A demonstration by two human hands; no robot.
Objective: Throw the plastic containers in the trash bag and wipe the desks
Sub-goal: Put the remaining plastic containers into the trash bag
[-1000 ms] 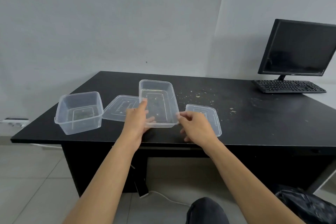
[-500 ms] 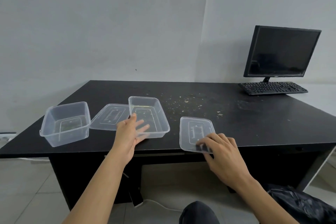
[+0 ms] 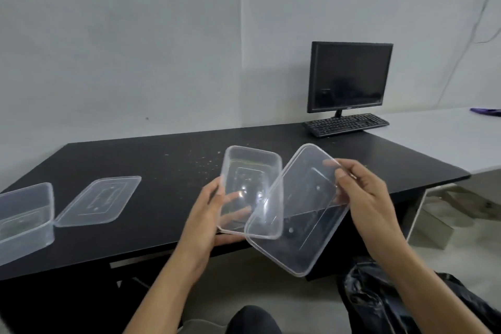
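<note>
Left hand (image 3: pixel 206 214) grips the tub (image 3: pixel 250 187), thumb on its left wall and fingers curled under the base, visible through the plastic. Right hand (image 3: pixel 363 195) pinches the lid (image 3: pixel 298 214) at its far right edge, thumb on top, fingers beneath. Both pieces are held up over the near edge of the black desk (image 3: pixel 162 198), the lid tilted at the tub's 3 o'clock with its left edge overlapping the tub. At 9 o'clock on the desk lie a second lid (image 3: pixel 99 200) and, beyond it, a second tub (image 3: pixel 24 219). Crumbs (image 3: pixel 195 163) at 11. Monitor (image 3: pixel 349 76) and keyboard (image 3: pixel 345 123) at 1. Black bag (image 3: pixel 374 301) on the floor at 5.
</note>
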